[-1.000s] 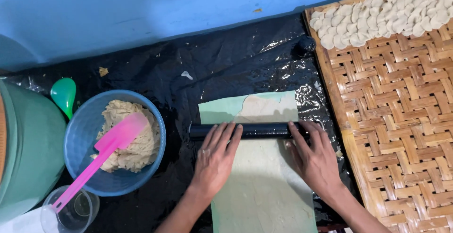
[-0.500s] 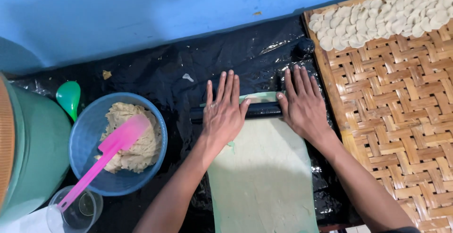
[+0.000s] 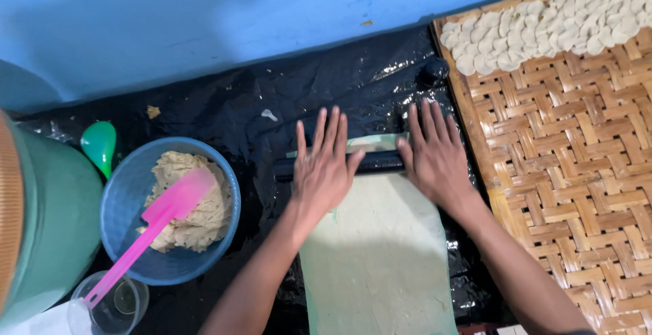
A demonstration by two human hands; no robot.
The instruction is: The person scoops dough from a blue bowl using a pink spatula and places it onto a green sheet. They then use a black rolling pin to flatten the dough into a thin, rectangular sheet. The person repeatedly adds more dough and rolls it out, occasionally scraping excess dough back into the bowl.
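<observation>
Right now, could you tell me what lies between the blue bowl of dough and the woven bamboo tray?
In the head view, the left hand and right hand press a black rolling pin onto a pale dough sheet.

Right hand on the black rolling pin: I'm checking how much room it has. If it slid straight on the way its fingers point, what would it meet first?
Probably the bare black plastic sheet, then the blue wall; the right hand points just left of the pin's knob.

Black rolling pin (image 3: pixel 375 162) lay crosswise over far end of dough sheet (image 3: pixel 377 253), mostly hidden under palms. Dough sheet: pale greenish, long, flat, thin, stretched lengthwise toward viewer on black plastic (image 3: pixel 224 114).
</observation>
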